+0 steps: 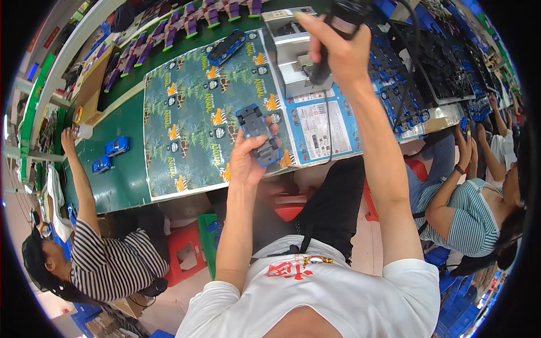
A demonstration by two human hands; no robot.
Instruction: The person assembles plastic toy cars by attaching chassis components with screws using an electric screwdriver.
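Note:
My left hand grips a toy car turned over, with its dark grey underside up and blue body edges showing. The fingers wrap round its right side and the thumb lies across the underside. Farther off and to the right, my right hand is closed round a black corded electric screwdriver. Its lower end is in front of a silver metal box, and its tip is hard to make out. Another dark toy car with blue edges lies on the patterned sheet at the far side.
Two blue toy cars sit on the green table at left, near a co-worker in stripes. Several car undersides fill the right side beside black parts. Purple and green toy pieces line the back. Other people sit at right.

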